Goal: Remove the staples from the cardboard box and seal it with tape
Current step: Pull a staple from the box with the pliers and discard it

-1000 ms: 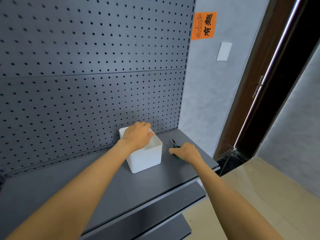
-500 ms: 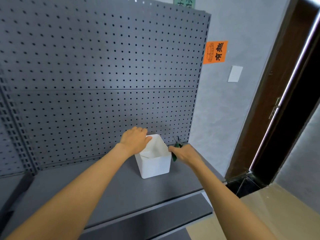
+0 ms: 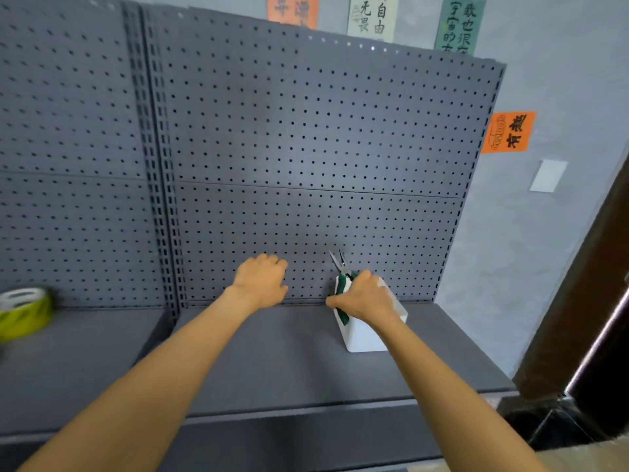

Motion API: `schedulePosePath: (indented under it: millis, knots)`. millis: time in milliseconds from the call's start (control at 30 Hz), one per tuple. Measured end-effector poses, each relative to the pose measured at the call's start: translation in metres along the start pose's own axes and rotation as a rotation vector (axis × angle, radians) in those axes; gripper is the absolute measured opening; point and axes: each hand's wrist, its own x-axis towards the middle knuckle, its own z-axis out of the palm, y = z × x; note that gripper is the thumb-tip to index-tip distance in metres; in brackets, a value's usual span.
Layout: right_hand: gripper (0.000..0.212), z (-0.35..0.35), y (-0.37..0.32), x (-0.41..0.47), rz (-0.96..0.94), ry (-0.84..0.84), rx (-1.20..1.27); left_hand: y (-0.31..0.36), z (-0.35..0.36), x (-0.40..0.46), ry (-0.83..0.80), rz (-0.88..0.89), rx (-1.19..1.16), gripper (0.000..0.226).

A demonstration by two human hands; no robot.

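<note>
Taking the pliers from the shelf, before any staple is pulled

The right hand [image 3: 366,298] has its fingers [image 3: 361,276] clamped on the green and white handles of the needle-nose pliers [image 3: 341,277], whose thin tips point up in front of the grey pegboard [image 3: 306,148]; the hand is just in front of the white bin [image 3: 366,335] on the shelf [image 3: 272,362]. The left hand [image 3: 262,279] holds nothing, its fingers loosely curled, in the air near the pegboard. The cardboard box is not in view, so the staples are, I judge, not yet touched. A yellow-green roll of tape [image 3: 23,310] stands far to the left on the shelf, well apart from both hands. The next move calls for carrying the pliers to the box and finding the first staple; the tape comes later.
</note>
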Motion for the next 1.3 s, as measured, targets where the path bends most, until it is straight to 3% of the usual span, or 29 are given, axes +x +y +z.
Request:
schedulePosePath:
  millis: [500,733,800,900,933,1033,1167,1300]
  knots:
    - [0.087,0.154,-0.289,-0.143,-0.353,-0.257,0.024,-0.302,-0.015,-0.265,-0.209,-0.485,0.169,0.039]
    - [0.092,0.209,-0.388,-0.202,-0.518,-0.395,-0.032,-0.388,-0.022,-0.367,-0.264,-0.736,0.113,0.038]
    - [0.085,0.222,-0.415,-0.209,-0.554,-0.417,-0.038,-0.403,-0.021,-0.383,-0.253,-0.769,0.106,0.039]
    - [0.044,0.243,-0.450,-0.217,-0.608,-0.454,-0.001,-0.423,-0.013,-0.398,-0.255,-0.789,0.098,0.039]
    - [0.039,0.253,-0.461,-0.216,-0.620,-0.467,0.013,-0.432,-0.009,-0.400,-0.250,-0.800,0.086,0.039]
    - [0.043,0.275,-0.487,-0.217,-0.663,-0.518,-0.030,-0.462,-0.001,-0.399,-0.222,-0.834,0.067,0.038]
    - [0.075,0.299,-0.520,-0.202,-0.712,-0.554,-0.068,-0.503,0.007,-0.384,-0.197,-0.834,0.078,0.043]
    - [0.071,0.312,-0.555,-0.178,-0.743,-0.542,-0.076,-0.547,0.012,-0.360,-0.201,-0.805,0.147,0.046]
